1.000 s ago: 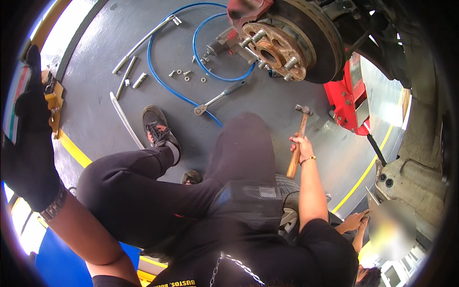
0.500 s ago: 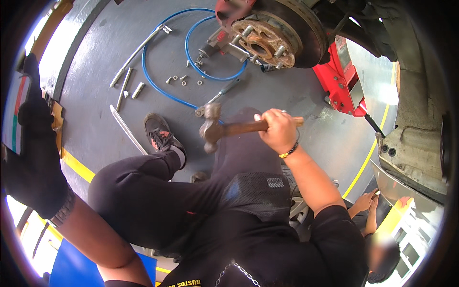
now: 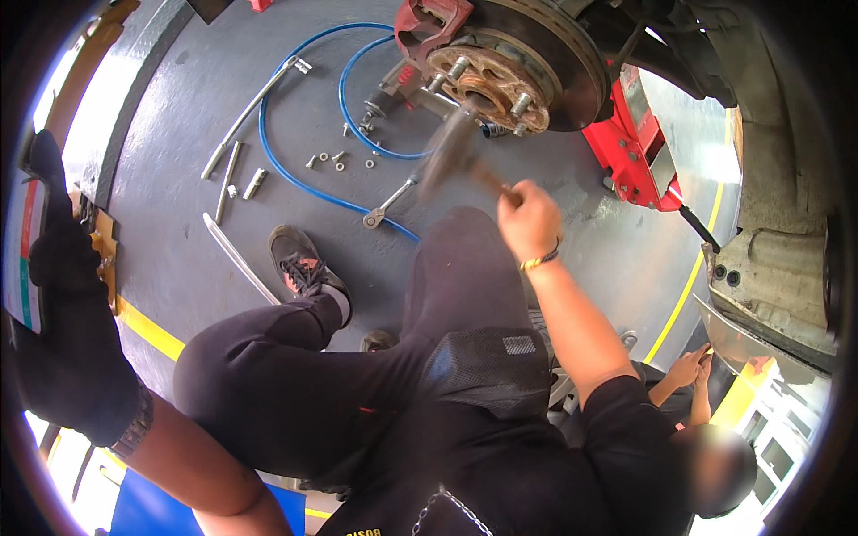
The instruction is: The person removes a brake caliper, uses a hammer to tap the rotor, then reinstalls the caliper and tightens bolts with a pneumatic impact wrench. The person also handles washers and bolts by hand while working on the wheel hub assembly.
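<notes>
My right hand (image 3: 534, 223), bare with a beaded bracelet at the wrist, grips a wooden-handled hammer (image 3: 451, 154). The hammer's head is smeared by motion and points up toward the rusty wheel hub (image 3: 487, 85) with its studs and brake disc; whether it touches the hub I cannot tell. At the far left edge my left hand (image 3: 67, 286), in a black glove, is closed around a flat pale object with red and green stripes (image 3: 20, 255), partly cut off by the picture's rim.
On the grey floor lie a blue hose (image 3: 268, 134), a ratchet (image 3: 380, 213), long bars (image 3: 246, 116), several bolts and nuts (image 3: 323, 159) and a socket (image 3: 255, 183). A red jack (image 3: 635, 156) stands at the right. Another person's hands (image 3: 688, 366) show at the lower right.
The hammer has swung up and to the right, from level above my knee to near the hub. My left hand and the striped object have dropped a little in the picture.
</notes>
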